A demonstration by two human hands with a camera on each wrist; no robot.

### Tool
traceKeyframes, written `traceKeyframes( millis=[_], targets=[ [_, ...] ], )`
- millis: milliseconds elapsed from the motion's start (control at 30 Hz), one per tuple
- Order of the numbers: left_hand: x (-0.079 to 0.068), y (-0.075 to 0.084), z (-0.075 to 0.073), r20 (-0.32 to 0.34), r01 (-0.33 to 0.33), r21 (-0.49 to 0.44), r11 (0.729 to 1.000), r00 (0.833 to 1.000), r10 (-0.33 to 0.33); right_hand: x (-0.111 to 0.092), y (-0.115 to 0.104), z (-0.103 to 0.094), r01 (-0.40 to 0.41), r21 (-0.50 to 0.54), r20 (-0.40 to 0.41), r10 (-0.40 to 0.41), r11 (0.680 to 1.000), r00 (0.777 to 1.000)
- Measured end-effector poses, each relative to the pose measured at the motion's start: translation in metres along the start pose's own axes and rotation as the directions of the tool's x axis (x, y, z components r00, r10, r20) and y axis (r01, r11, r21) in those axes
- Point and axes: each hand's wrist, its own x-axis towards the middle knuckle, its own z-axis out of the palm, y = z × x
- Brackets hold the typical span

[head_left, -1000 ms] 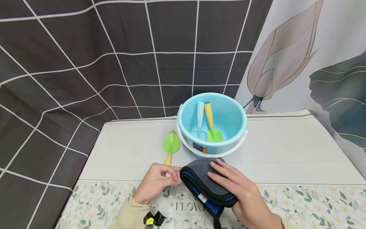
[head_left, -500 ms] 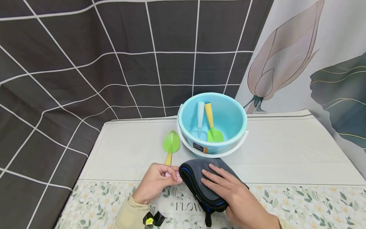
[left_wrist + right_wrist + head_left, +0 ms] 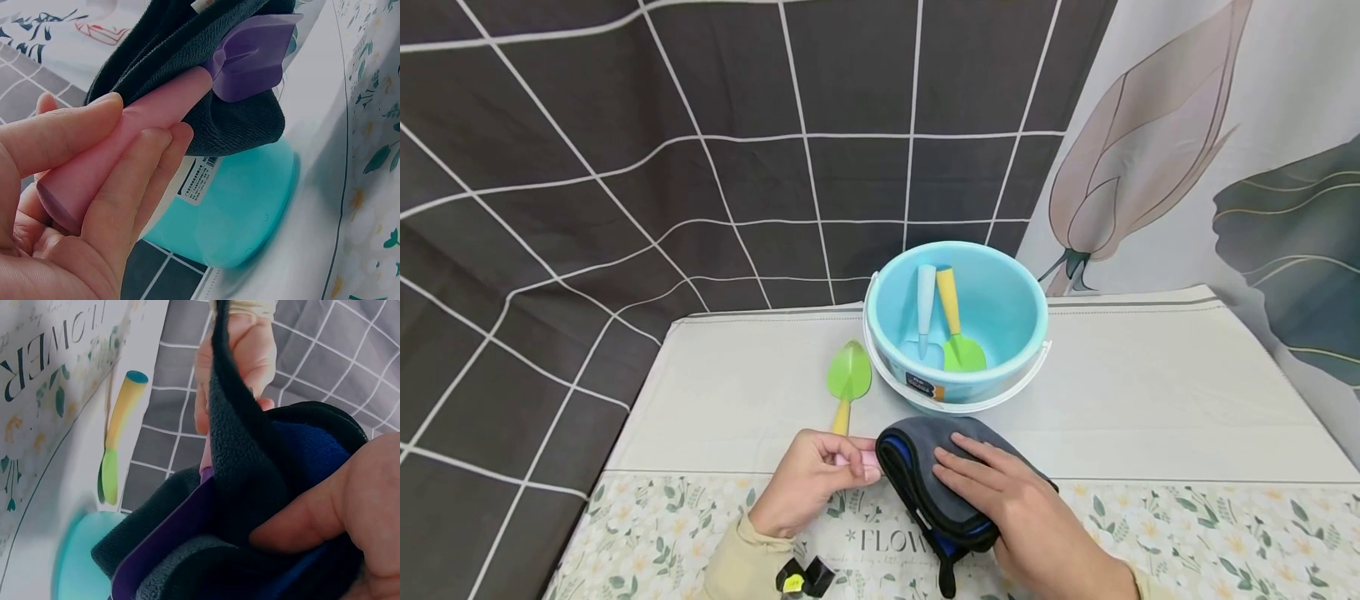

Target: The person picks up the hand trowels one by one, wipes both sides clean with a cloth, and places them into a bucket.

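Note:
My left hand (image 3: 816,483) pinches the pink handle (image 3: 137,122) of a toy shovel, whose purple blade (image 3: 256,59) points away from the palm. A folded grey and blue towel (image 3: 917,437) with black edging wraps about that blade. On top of the towel lie the spread fingers of my right hand (image 3: 1026,508); its thumb (image 3: 306,525) presses from the other side, gripping the cloth. From the head, the towel hides the blade. The right wrist view shows the purple blade between the towel's folds.
Behind the towel stands a light blue bucket (image 3: 1037,329) with a white handle. It holds a blue shovel (image 3: 927,300) and a green one with a yellow handle (image 3: 950,300). Another green and yellow shovel (image 3: 850,373) lies left of the bucket on the patterned tablecloth (image 3: 1187,417).
My right hand has shifted a little to the left over the towel, and the towel has turned, showing less of its blue side. My left hand has stayed nearly still.

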Motion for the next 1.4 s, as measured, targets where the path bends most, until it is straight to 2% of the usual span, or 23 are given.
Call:
traceKeyframes(
  millis=[367, 600, 800, 1000, 1400],
  targets=[
    [0.0, 0.0, 0.001, 0.006, 0.024, -0.018, 1.0, 1.0, -0.023, -0.004, 0.003, -0.001, -0.061, 0.003, 0.031, 0.061, 0.998, 0.998],
    [-0.001, -0.002, -0.001, 0.031, -0.003, 0.007, 1.0, 1.0, 0.003, -0.009, 0.006, -0.004, -0.106, 0.026, 0.065, 0.104, 0.994, 0.992],
    [-0.002, -0.002, -0.003, 0.051, -0.032, -0.003, 0.999, 0.998, 0.032, -0.014, 0.01, -0.006, -0.107, 0.048, 0.059, 0.104, 0.993, 0.993],
    [-0.004, -0.001, -0.004, 0.056, -0.033, -0.031, 0.999, 0.998, 0.035, -0.015, 0.012, -0.006, -0.097, 0.081, 0.037, 0.095, 0.992, 0.995],
    [-0.005, -0.002, -0.007, 0.064, -0.038, -0.072, 0.997, 0.997, 0.042, -0.015, 0.014, -0.006, -0.081, 0.071, 0.0, 0.082, 0.994, 0.997]
  ],
)
